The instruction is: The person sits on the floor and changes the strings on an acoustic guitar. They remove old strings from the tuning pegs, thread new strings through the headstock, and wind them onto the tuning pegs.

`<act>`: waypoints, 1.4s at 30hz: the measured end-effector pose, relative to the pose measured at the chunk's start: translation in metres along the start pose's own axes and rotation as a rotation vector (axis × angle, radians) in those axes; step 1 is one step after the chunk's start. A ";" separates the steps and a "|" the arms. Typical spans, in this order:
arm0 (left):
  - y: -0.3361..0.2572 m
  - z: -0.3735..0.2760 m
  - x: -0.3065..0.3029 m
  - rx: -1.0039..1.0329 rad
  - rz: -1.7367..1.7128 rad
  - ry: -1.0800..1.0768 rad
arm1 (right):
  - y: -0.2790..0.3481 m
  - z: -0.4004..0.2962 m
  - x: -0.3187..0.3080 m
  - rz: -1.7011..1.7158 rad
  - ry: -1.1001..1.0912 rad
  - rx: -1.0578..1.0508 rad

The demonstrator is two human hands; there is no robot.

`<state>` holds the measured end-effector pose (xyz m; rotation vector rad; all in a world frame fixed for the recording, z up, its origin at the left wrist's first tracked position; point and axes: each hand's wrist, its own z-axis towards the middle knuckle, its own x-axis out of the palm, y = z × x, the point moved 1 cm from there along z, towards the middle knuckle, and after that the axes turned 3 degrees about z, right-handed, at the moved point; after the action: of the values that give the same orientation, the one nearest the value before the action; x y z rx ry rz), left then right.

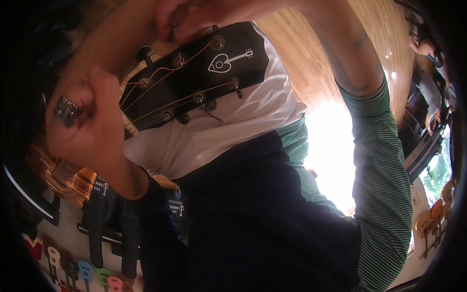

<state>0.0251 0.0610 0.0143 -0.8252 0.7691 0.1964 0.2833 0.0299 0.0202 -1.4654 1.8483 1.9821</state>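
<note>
A guitar's black headstock (171,84) with a pale heart-shaped guitar logo lies over a white cloth (204,138). Copper-coloured strings (166,69) run to its tuning posts, one visibly slack and bent. At the upper edge my right hand (186,20) has its fingers around a tuning peg (173,34), partly cut off by the frame. My left hand (89,116), wearing a wide patterned ring (65,111), is curled beside the nut (129,126); what lies inside its fingers is hidden. A blurred stretch of bare skin above it cannot be clearly assigned.
Below left are an acoustic guitar (71,179), black hanging bags (96,219) and several coloured ukuleles (85,270). More instruments (425,222) hang at far right. People (428,87) are at the upper right, beyond the wooden floor (292,47). Bright glare covers part of it.
</note>
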 end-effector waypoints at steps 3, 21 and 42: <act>0.002 0.000 0.002 -0.036 -0.024 0.013 | -0.001 -0.002 0.002 0.026 -0.009 0.009; -0.004 0.002 -0.001 -0.078 -0.110 0.016 | -0.027 0.005 0.009 0.319 -0.098 -0.206; -0.009 -0.001 -0.015 -0.046 -0.007 0.159 | -0.008 0.006 0.026 0.062 -0.230 -0.034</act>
<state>0.0180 0.0558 0.0298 -0.8946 0.9132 0.1434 0.2705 0.0236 -0.0036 -1.1432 1.7911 2.1176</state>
